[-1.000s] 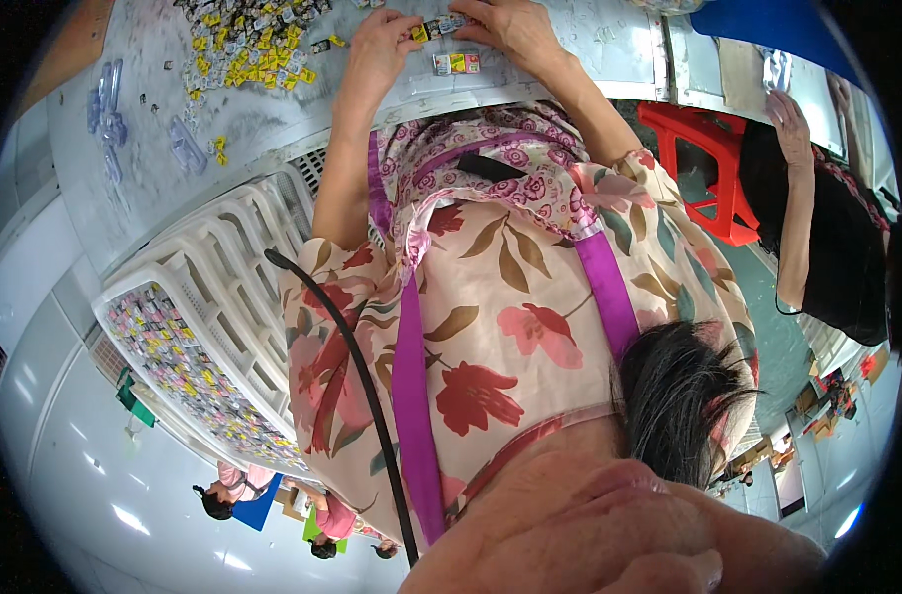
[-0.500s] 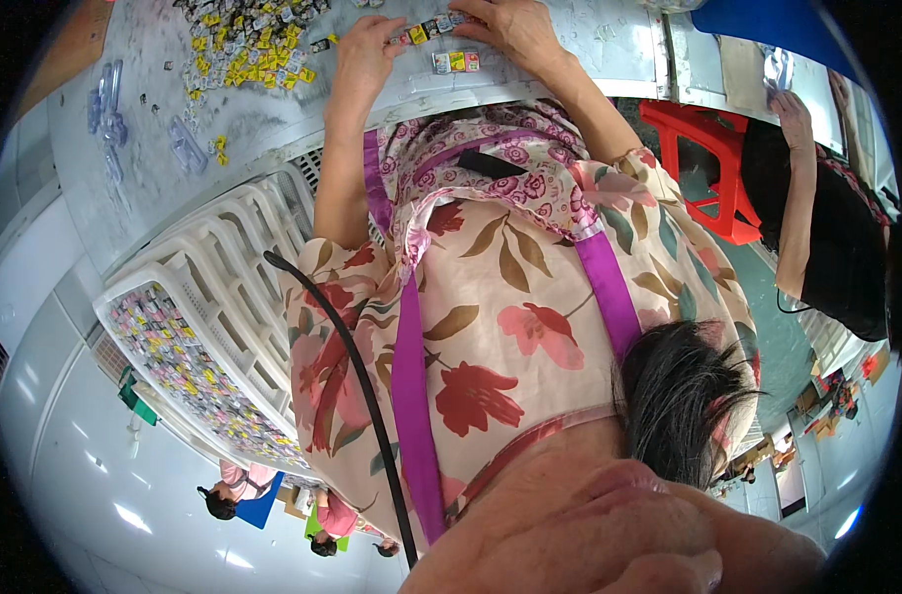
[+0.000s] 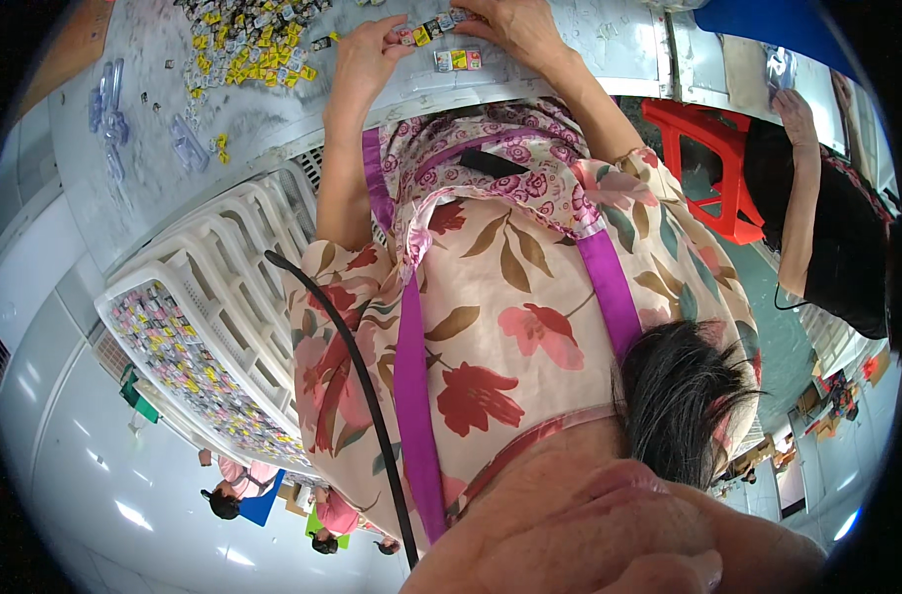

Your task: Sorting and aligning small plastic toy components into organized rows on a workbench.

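At the table edge, my left hand and my right hand hold the two ends of a short row of small square plastic pieces in black, yellow and white. The fingers of both hands are closed in a pinch on it. Just below the row, nearer to me, a small block of similar yellow, white and pink pieces lies on the table. Left of my left hand a large loose pile of small yellow, black and white pieces is spread out. How the pieces join is too small to tell.
Clear plastic parts lie on the table at the left. White crates are stacked beside me, one lined with colourful pieces. On the right stand a red stool and a co-worker's arm, its hand at a clear item.
Both hands keep their grip on the row at nearly the same place. The co-worker's arm and the whole view have shifted slightly.
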A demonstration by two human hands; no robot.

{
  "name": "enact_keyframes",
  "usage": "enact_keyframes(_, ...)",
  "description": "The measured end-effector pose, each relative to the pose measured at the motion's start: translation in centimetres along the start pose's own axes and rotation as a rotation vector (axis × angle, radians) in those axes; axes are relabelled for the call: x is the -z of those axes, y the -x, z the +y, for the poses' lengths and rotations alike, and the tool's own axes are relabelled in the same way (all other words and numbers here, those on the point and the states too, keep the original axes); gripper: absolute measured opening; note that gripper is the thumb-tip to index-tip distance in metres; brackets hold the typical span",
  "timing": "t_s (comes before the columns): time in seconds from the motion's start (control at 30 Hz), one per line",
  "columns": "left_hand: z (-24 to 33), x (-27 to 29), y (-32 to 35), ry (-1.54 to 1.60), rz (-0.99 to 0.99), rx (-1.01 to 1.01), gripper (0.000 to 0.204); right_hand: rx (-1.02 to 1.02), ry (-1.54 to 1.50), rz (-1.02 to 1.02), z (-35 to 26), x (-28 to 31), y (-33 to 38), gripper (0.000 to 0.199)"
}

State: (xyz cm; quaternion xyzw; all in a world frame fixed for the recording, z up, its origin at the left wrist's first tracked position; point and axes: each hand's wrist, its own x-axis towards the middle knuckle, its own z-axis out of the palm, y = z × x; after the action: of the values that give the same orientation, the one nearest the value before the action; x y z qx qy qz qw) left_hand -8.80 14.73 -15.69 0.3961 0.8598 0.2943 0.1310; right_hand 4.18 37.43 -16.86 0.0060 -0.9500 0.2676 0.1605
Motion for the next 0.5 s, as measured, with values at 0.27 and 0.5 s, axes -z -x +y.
enact_keyframes(0.27,1.9,-0.1,-0.1,-0.049,0.028,-0.032,0.039,-0.003,-0.022,0.015,0.2,-0.2,0.1,0.031)
enact_keyframes(0.5,1.0,-0.9,-0.3,-0.106,0.097,-0.117,0.037,-0.004,-0.041,0.011,0.0,0.3,-0.1,0.03)
